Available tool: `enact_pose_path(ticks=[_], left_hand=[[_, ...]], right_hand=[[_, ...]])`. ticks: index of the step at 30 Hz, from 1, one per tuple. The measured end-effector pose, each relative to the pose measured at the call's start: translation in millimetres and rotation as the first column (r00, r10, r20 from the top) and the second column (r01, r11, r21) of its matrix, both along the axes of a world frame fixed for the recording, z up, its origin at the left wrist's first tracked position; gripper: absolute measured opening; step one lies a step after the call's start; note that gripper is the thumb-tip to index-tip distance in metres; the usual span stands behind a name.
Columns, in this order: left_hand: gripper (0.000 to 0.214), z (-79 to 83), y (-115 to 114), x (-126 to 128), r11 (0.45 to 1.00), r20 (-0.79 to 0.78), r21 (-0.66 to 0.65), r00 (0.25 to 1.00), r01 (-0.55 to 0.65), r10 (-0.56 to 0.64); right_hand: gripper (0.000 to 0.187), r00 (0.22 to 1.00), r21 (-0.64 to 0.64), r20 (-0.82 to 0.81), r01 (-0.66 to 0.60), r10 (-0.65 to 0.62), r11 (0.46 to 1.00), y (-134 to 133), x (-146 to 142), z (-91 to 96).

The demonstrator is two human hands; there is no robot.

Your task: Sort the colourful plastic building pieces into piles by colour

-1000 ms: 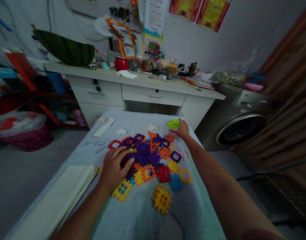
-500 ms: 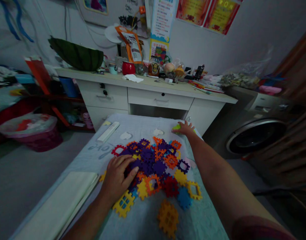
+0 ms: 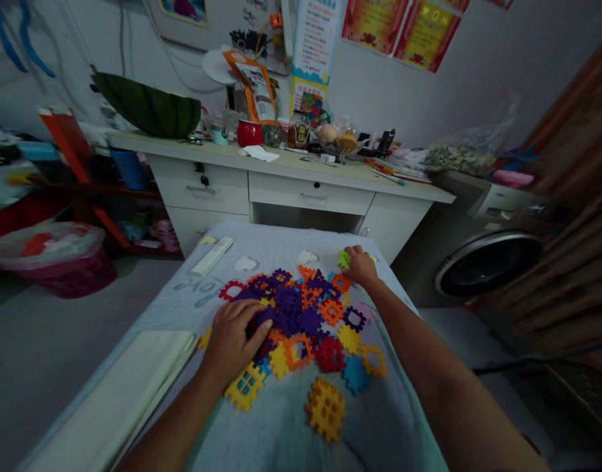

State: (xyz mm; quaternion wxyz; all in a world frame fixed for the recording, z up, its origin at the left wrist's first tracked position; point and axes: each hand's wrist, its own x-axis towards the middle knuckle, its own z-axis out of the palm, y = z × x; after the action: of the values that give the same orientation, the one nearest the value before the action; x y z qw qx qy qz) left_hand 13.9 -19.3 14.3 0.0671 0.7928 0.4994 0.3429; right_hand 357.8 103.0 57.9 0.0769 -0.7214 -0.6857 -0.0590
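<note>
My left hand [image 3: 236, 333] lies on the left side of a loose heap of toothed plastic building tiles. Its thumb is apart from the fingers, over purple tiles [image 3: 287, 301]. At the table's far right, my right hand [image 3: 360, 265] has its fingers curled around a lime-green building tile [image 3: 344, 259], partly hidden by the hand. In the heap are orange tiles [image 3: 331, 312], a red tile [image 3: 331, 354] and a blue tile [image 3: 356, 375]. A yellow window tile [image 3: 245, 387] sits below my left hand. Nearer me is a dark-yellow tile stack [image 3: 326, 409].
A pale cloth covers the table [image 3: 261, 432]. On it are a white remote-like bar [image 3: 212, 257] and a folded white sheet [image 3: 118, 387] along the left. Behind stands a cluttered desk [image 3: 192, 187]; a washing machine [image 3: 482, 242] is at right, a pink bin [image 3: 59, 269] at left.
My right hand's fingers were spread over the lime-green tile; now they are curled in around it. My left hand stays on the heap. The view has shifted slightly.
</note>
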Motion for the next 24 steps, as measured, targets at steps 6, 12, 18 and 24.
enact_pose_path(ticks=[6, 12, 18, 24], left_hand=[[0.031, 2.0, -1.3, 1.2, 1.0, 0.002, -0.003, 1.0, 0.001, -0.001], [0.041, -1.7, -2.3, -1.2, 0.999, 0.075, -0.026, 0.997, -0.029, 0.031], [0.049, -4.1, -1.4, -1.0, 1.0, 0.063, -0.025, 0.998, 0.0, 0.001], [0.044, -2.9, -0.6, 0.6, 1.0, -0.014, -0.008, 1.0, 0.014, -0.014]], right_hand=[[0.062, 0.905, 0.222, -0.265, -0.279, 0.333, 0.934, -53.2, -39.0, 20.3], [0.07, 0.644, 0.142, -0.454, -0.63, 0.616, 0.763, -89.8, -86.4, 44.0], [0.051, 0.745, 0.107, -0.482, -0.472, 0.461, 0.875, -42.0, -52.7, 28.0], [0.092, 0.933, -0.042, -0.249, 0.257, -0.259, 0.966, 17.2, 9.4, -7.0]])
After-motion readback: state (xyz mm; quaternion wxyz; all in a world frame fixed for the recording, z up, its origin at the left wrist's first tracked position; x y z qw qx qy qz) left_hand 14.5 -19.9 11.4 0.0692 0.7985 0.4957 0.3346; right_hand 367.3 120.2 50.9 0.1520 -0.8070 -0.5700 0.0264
